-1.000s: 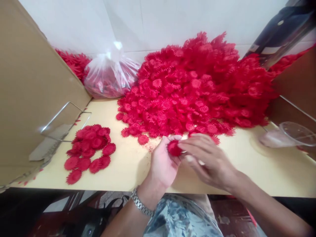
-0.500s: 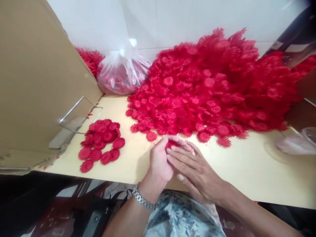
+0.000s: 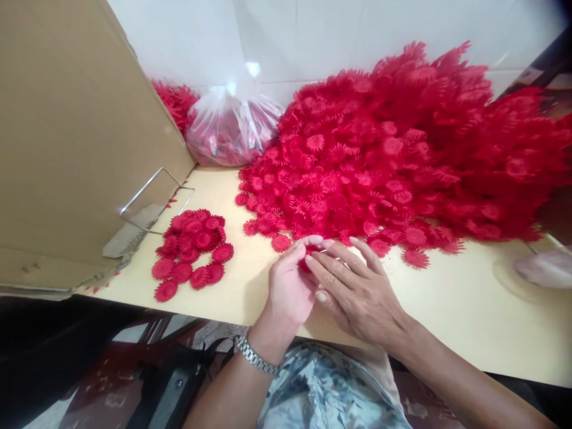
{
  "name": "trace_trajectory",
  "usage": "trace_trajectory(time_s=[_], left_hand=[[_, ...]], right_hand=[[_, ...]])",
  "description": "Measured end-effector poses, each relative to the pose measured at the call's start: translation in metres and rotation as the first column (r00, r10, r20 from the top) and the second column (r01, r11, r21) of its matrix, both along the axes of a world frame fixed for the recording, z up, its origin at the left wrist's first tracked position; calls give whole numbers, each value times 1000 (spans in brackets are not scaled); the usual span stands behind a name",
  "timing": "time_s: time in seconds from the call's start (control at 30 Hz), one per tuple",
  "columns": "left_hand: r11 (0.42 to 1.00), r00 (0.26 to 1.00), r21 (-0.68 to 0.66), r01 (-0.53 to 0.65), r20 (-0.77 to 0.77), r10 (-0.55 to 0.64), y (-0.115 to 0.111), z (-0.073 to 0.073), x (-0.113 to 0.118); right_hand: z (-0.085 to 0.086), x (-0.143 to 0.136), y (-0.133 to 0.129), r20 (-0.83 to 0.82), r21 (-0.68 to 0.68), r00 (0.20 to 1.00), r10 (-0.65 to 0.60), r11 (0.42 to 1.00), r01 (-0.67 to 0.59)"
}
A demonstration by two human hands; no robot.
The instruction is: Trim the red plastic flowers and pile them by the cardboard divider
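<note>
My left hand [image 3: 289, 285], with a metal-band watch on its wrist, is cupped palm up above the table's front part. In its curled fingers lies a red fringed flower piece [image 3: 309, 260], mostly hidden by both hands. Over it lies my right hand [image 3: 360, 292], fingers stretched and somewhat apart, fingertips at the piece and the left fingers. Just beyond the hands rises a large heap of red fringed flower pieces [image 3: 330, 179]. A smaller group of round, toothed red pieces [image 3: 192, 238] lies on the table to the left.
A cardboard box [image 3: 89, 149] stands at the left, a bent wire frame [image 3: 143, 193] against it. Behind sits a clear plastic bag [image 3: 235, 128] of red pieces. The pale table [image 3: 482, 310] ends just in front of me. A whitish bundle [image 3: 543, 268] is at the right edge.
The right fingers have spread and lifted slightly from the left palm. The view has shifted a little, so the heap and small group appear moved within it.
</note>
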State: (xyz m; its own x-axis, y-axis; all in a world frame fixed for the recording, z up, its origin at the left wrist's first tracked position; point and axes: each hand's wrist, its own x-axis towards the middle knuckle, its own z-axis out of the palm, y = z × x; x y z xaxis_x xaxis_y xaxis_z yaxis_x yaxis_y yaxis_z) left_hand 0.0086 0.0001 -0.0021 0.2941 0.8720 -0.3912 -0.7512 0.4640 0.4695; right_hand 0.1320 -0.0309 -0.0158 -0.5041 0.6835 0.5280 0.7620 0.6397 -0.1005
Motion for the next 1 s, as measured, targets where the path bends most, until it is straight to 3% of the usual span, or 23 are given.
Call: trace_trajectory(time_s=[0.2,0.33,0.47,0.63,0.77,0.87,1.0], left_hand=[[987,989,-89,-131,-81,124,3,1,-5],[995,968,24,-102,-227,104,5,1,-6],[975,934,152,-160,-297,199,5,0,-5],[974,924,145,-172,-319,211,7,-4,-10],[972,933,179,-151,-300,200,7,-5,-9],[948,905,215,-234,-308,293,3,-1,-1],[920,911,202,-335,-180,371,-2,3,7]], right_hand=[[8,7,3,-147,-28,983,109,993,-115],[15,14,11,-277,-23,958,76,996,-85],[14,11,14,-279,-45,954,105,991,-122],[17,3,17,-271,-77,951,151,981,-178],[31,-15,35,-467,-210,884,26,968,-140],[35,-39,57,-603,-333,787,-132,938,-98],[28,-70,74,-576,-458,808,-122,867,-196]])
